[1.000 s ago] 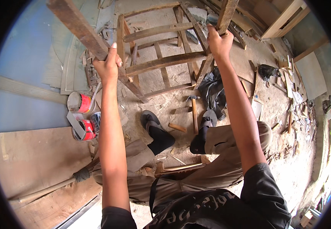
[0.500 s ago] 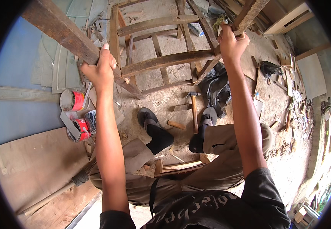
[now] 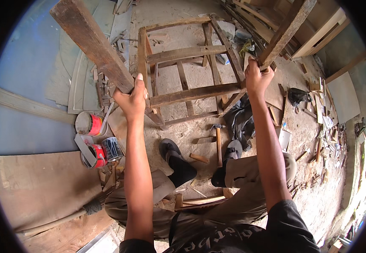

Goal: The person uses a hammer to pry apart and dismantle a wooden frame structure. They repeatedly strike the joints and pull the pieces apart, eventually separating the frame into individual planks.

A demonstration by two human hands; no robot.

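A bare wooden chair frame (image 3: 195,93) of dark, worn wood stands before me, with open gaps between its rails and slats. My left hand (image 3: 132,100) is wrapped round its thick left post (image 3: 92,44), thumb uppermost. On the other side, my right hand (image 3: 259,78) grips the right post (image 3: 287,33), with the fingers partly hidden behind the wood. Both posts rise toward the top of the view. A hammer (image 3: 218,145) lies on the floor between the frame and my feet, beside a small wood block (image 3: 199,158).
Paint cans (image 3: 89,123) stand left, near a leaning plywood board (image 3: 43,177). A black plastic bag (image 3: 238,122) lies right of the hammer. Wood scraps (image 3: 318,109) litter the right side. A low wooden stool (image 3: 202,202) is between my legs. Boards (image 3: 271,21) lie at the far right.
The view has shifted, so the scene sits lower and the frame's far rail shows more fully. My hands appear lower and slightly closer together, each still gripping its post.
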